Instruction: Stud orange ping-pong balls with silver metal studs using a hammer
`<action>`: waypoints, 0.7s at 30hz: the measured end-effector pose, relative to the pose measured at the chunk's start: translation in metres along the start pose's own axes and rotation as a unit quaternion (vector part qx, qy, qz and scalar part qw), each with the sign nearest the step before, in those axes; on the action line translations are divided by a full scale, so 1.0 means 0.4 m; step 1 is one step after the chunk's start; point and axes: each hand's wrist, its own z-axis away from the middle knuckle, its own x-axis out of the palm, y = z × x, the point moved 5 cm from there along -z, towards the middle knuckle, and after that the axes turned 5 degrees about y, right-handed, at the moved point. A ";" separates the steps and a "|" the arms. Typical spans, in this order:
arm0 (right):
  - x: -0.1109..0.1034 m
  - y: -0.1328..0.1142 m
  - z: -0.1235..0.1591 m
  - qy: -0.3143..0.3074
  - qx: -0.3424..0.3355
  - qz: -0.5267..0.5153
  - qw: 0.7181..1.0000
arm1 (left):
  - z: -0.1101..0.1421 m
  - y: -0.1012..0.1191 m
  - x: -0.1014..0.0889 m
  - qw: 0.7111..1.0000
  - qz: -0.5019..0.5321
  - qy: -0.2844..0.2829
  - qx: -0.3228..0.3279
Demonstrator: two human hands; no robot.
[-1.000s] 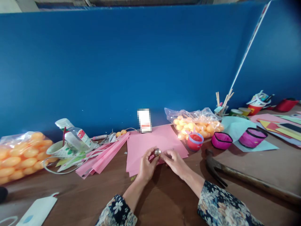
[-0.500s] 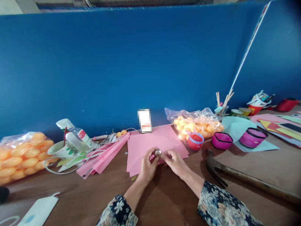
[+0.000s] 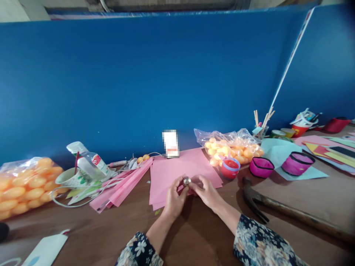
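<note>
Head view: at a fine fingertip step, by the look of it, with small metallic ball [image 3: 186,181] being held or turned between both hands. In left hand [image 3: 174,198]: ball pinched, with thumb and forefinger closed on its side and no visible gap. At right hand [image 3: 206,191]: thumb and fingertips drawn close together, right up against ball's right side. Can't tell if also gripping ball, only touching it, or pinching something thin there. Can't read ball's finer detail either, too small.

Ball position: above pink sheets [image 3: 180,162], toward their near edge, well apart from back edge of table [image 3: 111,236], along blue panel [image 3: 144,77].

Around that: at table's back edge, just behind sheets, white object [image 3: 171,143], blurred out. Left of sheets, pink strips [image 3: 126,186] and clear bottle [image 3: 94,162] tilted over in clutter. To right, bag of orange balls [image 3: 238,149], red cup [image 3: 230,169] beside it, then magenta holder [image 3: 261,167]. Beyond right hand, hammer [image 3: 256,197] lying flat, handle running off toward right side.

For any next move, probably needs light, steady left pinch, since round and slick-looking, plus small right-fingertip adjustments. Could roll free if squeezed off-centre.
</note>
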 end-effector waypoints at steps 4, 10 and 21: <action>-0.004 -0.009 0.000 -0.012 -0.011 -0.051 0.999 | 0.004 0.007 0.006 1.000 0.013 -0.020 -0.006; -0.006 -0.022 0.005 0.000 0.000 -0.060 0.998 | 0.006 0.018 0.007 0.999 0.005 -0.025 -0.024; -0.004 -0.001 0.011 0.003 -0.029 -0.014 0.999 | 0.002 0.003 0.010 0.997 0.047 -0.026 -0.046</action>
